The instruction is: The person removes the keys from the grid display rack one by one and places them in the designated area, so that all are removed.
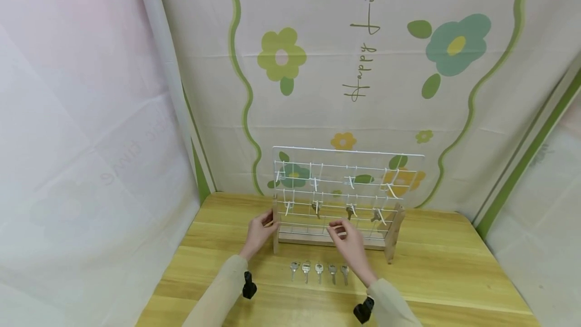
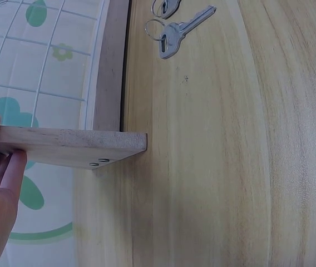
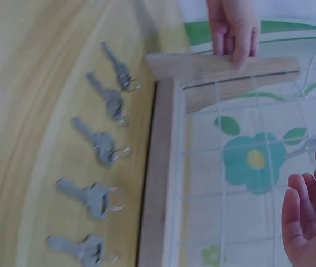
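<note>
A white wire grid rack (image 1: pixel 349 151) with hooks stands in a wooden base. My left hand (image 1: pixel 260 231) holds its left wooden side post (image 2: pixel 63 146), thumb on one face and fingers on the other. In front of the grid is my right hand (image 1: pixel 350 246), its fingers loosely bent with a gap to the thumb and nothing visible between them. Beyond that hand, in the right wrist view, a key (image 3: pixel 311 144) hangs at the grid. Across the lower hooks hang 3 keys (image 1: pixel 350 212). Several silver keys with rings (image 3: pixel 98 200) lie in a row before the base.
The wooden tabletop (image 1: pixel 436 271) carries the rack near its back edge. Behind it hangs a pale cloth (image 1: pixel 317 110) printed with flowers, and more cloth (image 1: pixel 81 140) closes off the left side. A right wooden post (image 1: pixel 394 236) supports the grid's other end.
</note>
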Demonstrator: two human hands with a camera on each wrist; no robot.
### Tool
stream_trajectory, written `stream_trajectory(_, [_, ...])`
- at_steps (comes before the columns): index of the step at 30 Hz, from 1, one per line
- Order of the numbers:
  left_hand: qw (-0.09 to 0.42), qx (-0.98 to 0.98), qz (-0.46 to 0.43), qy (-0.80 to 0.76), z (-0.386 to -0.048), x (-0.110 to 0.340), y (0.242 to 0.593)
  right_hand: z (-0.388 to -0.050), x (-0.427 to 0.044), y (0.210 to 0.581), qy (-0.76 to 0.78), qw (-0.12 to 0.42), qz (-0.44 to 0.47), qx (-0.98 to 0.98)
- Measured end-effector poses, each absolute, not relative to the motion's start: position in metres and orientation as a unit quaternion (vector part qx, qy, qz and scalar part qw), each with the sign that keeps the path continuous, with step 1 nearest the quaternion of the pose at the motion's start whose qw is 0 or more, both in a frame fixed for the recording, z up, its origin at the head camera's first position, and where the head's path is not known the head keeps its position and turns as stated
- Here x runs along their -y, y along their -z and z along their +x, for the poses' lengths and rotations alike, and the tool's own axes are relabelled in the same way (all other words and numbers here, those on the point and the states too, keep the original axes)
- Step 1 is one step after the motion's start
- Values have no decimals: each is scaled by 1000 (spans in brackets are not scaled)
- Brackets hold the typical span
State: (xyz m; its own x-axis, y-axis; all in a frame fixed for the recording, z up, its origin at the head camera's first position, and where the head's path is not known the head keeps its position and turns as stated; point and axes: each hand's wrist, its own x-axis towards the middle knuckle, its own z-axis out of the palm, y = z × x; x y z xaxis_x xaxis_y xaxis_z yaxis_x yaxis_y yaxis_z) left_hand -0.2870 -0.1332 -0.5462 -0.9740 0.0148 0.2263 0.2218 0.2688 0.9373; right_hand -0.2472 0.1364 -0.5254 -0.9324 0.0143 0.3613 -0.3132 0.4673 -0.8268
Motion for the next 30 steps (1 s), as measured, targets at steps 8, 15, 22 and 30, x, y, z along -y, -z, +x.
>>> stream_trajectory(8, [70, 800, -99, 588, -272, 134, 522, -262, -113, 508, -536, 201, 91, 815])
stream_trajectory(15, [66, 787, -106, 605, -273, 135, 525, -273, -105, 504, -542, 217, 98, 806])
stream_trajectory(22, [64, 784, -108, 608, -274, 136, 526, -281, -101, 500, -527, 234, 109, 810])
stream_trajectory(30, [68, 782, -106, 610, -275, 136, 525, -284, -98, 497, -518, 237, 97, 816])
